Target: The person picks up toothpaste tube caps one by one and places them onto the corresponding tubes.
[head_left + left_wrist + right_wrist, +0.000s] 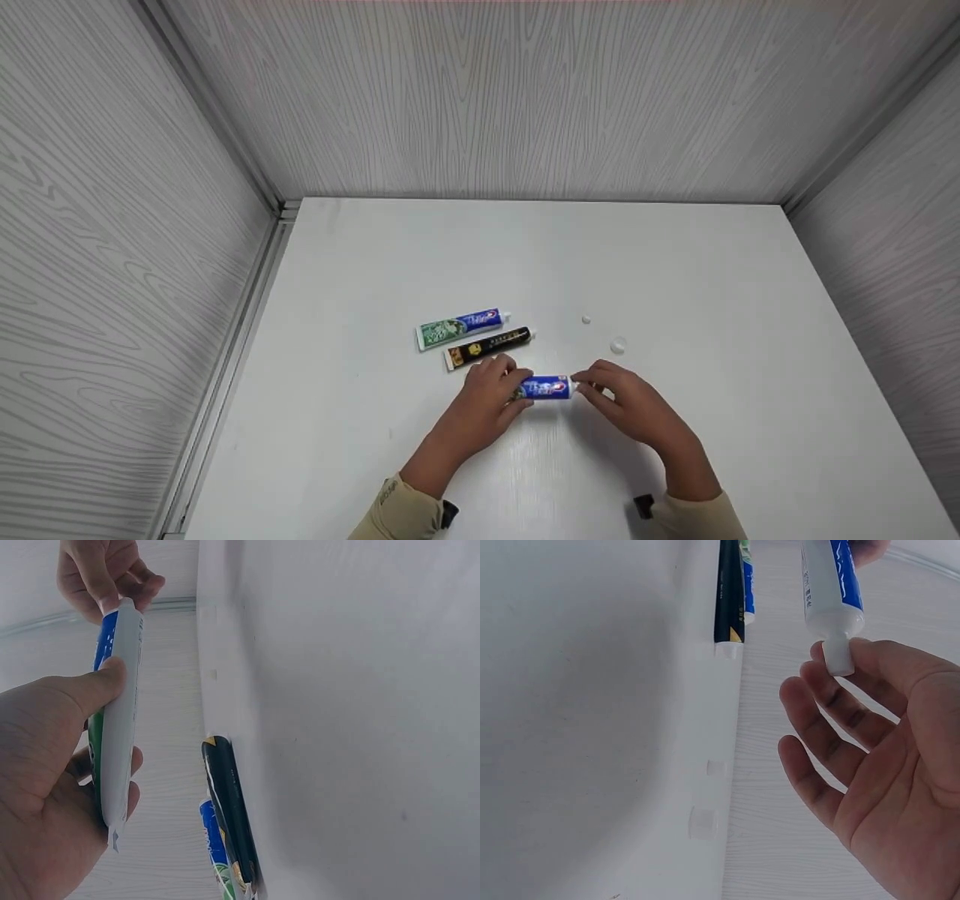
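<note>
Tube [547, 387] in blue, green and white, held level in the lower middle of the frame, a little right of centre, just above a white counter [360, 262]. I see two bare hands on it. The person's left hand [491, 397] comes up from the bottom and grips the tube's body, thumb on one side and fingers on the other, covering much of the green end. The right hand [626, 401], reaching in from the lower right, pinches the narrow white tip [838, 658] between thumb and forefinger; its other fingers are loosely bent, touching nothing. Two more tubes lie on the counter near the left hand, just left of centre: a black tube [487, 347] with gold markings, and, just above it in the frame, a green-and-blue tube [459, 328], both slanting up to the right. Right of centre, above the right hand, sit a small white piece [586, 319] and, lower and further right, a larger round white piece [618, 345]. Tan sleeves [401, 514] reach the wrists at the bottom edge. Pale wood-grain panels [480, 97] rise behind the counter and at both sides.
</note>
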The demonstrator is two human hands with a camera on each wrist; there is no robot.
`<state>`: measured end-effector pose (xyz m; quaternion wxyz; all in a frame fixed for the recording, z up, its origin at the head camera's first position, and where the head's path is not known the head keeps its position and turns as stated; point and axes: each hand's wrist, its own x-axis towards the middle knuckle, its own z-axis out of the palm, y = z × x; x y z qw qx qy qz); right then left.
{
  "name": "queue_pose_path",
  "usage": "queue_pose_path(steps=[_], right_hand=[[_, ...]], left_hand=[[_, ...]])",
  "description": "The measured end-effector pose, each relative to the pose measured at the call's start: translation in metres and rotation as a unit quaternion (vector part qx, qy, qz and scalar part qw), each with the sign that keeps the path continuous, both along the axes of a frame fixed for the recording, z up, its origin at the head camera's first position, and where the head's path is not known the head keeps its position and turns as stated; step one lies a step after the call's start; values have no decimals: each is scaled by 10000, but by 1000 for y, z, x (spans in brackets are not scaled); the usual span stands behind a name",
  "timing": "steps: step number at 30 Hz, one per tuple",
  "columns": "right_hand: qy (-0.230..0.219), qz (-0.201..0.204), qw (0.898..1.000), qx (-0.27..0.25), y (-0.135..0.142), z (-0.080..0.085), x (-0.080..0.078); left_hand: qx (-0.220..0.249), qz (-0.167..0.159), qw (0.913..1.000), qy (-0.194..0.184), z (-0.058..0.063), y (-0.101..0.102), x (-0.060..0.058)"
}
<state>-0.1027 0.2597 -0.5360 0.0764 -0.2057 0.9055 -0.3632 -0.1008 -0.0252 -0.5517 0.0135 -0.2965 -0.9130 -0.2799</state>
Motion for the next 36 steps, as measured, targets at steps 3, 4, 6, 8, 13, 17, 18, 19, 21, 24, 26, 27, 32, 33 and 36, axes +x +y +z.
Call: queue_pose_path(steps=[3, 4, 6, 8, 13, 17, 18, 19, 21, 24, 26, 27, 32, 33, 36], right_hand=[[3, -52, 10000, -47, 0, 0, 0], [-16, -91, 9999, -67, 0, 0, 0], [-60, -166, 9998, -120, -1, 0, 0], [-59, -225, 9996, -183, -1, 0, 0], [80, -206, 9993, -308, -2, 1, 0], [105, -202, 9991, -352, -1, 2, 1], [107, -213, 9991, -354, -1, 2, 1], [115, -229, 9991, -333, 0, 2, 1], [142, -246, 9992, -285, 0, 2, 1], [121, -288, 9992, -245, 0, 2, 1], [110, -300, 9993, -214, 1, 2, 1], [110, -305, 9993, -205, 1, 2, 1], [185, -283, 9993, -154, 2, 1, 1], [217, -259, 9993, -158, 3, 1, 0], [273, -160, 9992, -253, 4, 0, 0]], left_hand=[[22, -8, 10000, 37, 0, 0, 0], [26, -9, 10000, 42, 0, 0, 0], [21, -8, 10000, 51, 0, 0, 0], [27, -5, 10000, 50, 0, 0, 0], [53, 23, 10000, 78, 0, 0, 0], [94, 34, 9999, 116, 0, 0, 1], [90, 36, 9999, 128, 0, 0, 1], [92, 42, 9999, 139, 0, 0, 1], [106, 43, 9998, 133, 0, 0, 0], [100, 23, 9998, 156, 1, 0, 1], [101, 6, 9998, 185, 2, -1, 0], [87, -4, 9997, 213, 2, -1, 0], [83, -45, 9995, 298, 3, -3, 0], [88, -56, 9995, 304, 3, -3, 0], [92, -79, 9995, 305, 2, -4, 0]])
